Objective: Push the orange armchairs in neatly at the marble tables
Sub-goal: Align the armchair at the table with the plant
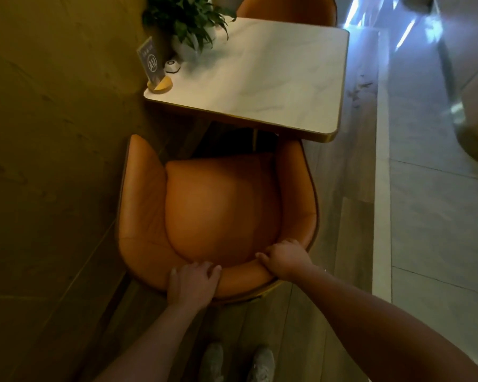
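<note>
1. Head view: the white rectangular marble table lay at twelve o'clock.
2. The rounded orange leather armchair stood at its six o'clock, open front facing twelve.
3. The left hand and right hand gripped its backrest rim, equally near.

The white marble table, edged in gold, stands against the wall on the left. Along its left side sit a leafy plant at the far end, a small white call button beside it, and a dark sign marked A12 on a round wooden base at the near corner. On the wood-plank floor an orange armchair stands at the table's near side, and a second armchair at its far side.
</note>
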`<state>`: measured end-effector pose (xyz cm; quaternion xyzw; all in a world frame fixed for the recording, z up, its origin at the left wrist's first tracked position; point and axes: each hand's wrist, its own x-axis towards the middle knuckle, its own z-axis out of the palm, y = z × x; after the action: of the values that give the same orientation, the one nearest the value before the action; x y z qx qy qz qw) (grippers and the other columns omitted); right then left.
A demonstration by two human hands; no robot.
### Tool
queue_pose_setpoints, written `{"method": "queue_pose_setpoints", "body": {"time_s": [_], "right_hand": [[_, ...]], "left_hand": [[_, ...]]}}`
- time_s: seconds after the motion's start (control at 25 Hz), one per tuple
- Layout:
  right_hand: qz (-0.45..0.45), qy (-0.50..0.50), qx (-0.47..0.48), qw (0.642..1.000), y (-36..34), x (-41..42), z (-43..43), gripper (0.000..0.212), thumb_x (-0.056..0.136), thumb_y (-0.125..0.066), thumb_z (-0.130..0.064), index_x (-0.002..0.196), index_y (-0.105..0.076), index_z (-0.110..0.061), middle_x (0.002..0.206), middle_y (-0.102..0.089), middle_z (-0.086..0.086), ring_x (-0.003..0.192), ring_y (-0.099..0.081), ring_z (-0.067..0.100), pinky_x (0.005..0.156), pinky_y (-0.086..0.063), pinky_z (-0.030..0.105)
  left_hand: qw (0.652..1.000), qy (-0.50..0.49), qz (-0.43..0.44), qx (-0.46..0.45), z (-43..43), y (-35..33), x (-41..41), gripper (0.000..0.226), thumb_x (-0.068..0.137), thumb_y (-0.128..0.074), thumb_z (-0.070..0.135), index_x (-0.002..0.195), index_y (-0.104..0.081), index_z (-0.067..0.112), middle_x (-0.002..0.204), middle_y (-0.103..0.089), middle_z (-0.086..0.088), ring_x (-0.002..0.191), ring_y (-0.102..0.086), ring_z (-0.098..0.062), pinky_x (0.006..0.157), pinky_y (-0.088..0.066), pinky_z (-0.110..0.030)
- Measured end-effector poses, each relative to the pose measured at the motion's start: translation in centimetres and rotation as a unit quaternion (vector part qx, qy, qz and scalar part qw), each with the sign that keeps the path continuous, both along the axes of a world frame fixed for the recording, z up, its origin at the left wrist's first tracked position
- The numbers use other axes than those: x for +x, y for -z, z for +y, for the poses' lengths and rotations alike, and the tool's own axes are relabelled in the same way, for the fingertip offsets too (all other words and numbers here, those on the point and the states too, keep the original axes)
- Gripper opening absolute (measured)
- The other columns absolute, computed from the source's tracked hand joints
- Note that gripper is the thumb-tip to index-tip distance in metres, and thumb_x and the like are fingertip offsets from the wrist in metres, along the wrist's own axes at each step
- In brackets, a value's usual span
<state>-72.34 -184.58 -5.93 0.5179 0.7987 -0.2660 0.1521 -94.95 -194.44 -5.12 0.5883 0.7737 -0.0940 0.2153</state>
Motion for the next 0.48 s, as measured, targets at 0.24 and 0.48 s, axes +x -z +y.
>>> {"method": "queue_pose_setpoints", "body": {"time_s": [0.24, 0.48], "right_hand": [[0.01, -0.002, 0.089, 0.996, 1.1, -0.3, -0.4, 0.05, 0.101, -0.028, -0.048, 0.098, -0.074, -0.027, 0.101, -0.072, -0.007, 0.103, -0.059, 0.016, 0.105, -0.031, 0.038], [-0.011, 0.0, 0.123, 0.992, 1.4, -0.6, -0.9, 0.049, 0.099, -0.029, -0.043, 0.096, -0.074, -0.026, 0.096, -0.073, -0.005, 0.097, -0.062, 0.015, 0.102, -0.036, 0.035]], "left_hand": [[0.997, -0.044, -0.007, 0.065, -0.1, -0.1, -0.1, 0.043, 0.095, -0.036, 0.051, 0.097, -0.072, 0.027, 0.104, -0.071, 0.008, 0.098, -0.062, -0.014, 0.097, -0.037, -0.036], [0.998, -0.042, 0.0, 0.051, 0.2, -0.7, 0.0, 0.04, 0.096, -0.037, 0.046, 0.088, -0.07, 0.025, 0.097, -0.072, 0.002, 0.093, -0.062, -0.018, 0.094, -0.039, -0.035]]}}
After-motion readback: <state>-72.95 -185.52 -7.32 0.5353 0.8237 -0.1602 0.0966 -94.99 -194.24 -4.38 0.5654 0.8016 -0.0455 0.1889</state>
